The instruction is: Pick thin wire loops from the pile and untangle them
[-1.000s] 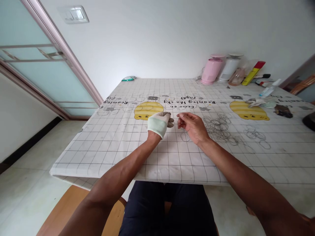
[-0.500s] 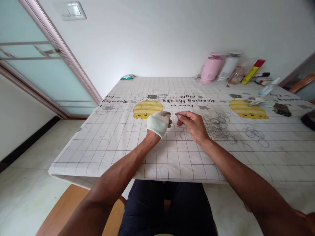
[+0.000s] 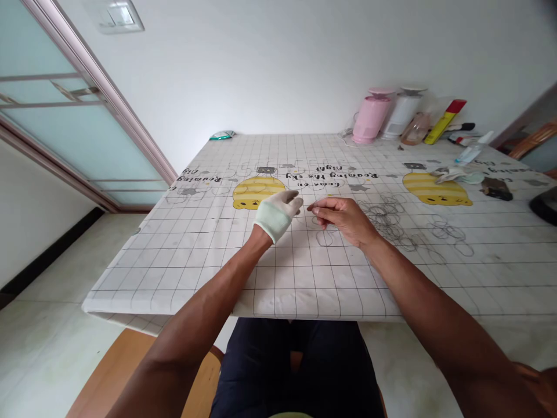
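My left hand (image 3: pixel 278 213), in a pale green and white glove, is over the middle of the table with its fingers apart and nothing visible between them. Just right of it, my bare right hand (image 3: pixel 342 217) has thumb and index finger pressed together; whatever they hold is too small to make out. Beside and behind my right wrist lies a loose heap of thin dark rings (image 3: pixel 387 219). A smaller group of rings (image 3: pixel 444 229) lies farther right. A few faint rings show under my right hand.
The checked tablecloth (image 3: pixel 195 273) covers the table. At the back right stand a pink device (image 3: pixel 371 119), a white device (image 3: pixel 401 116) and a yellow and red box (image 3: pixel 444 123). A glove (image 3: pixel 456 174) and a dark object (image 3: pixel 496 188) lie at the right. A green packet (image 3: pixel 222 135) is back left.
The fingers of my left hand have spread from a closed pose, and that hand has moved slightly left. My right hand stays pinched nearby. The view has shifted slightly.
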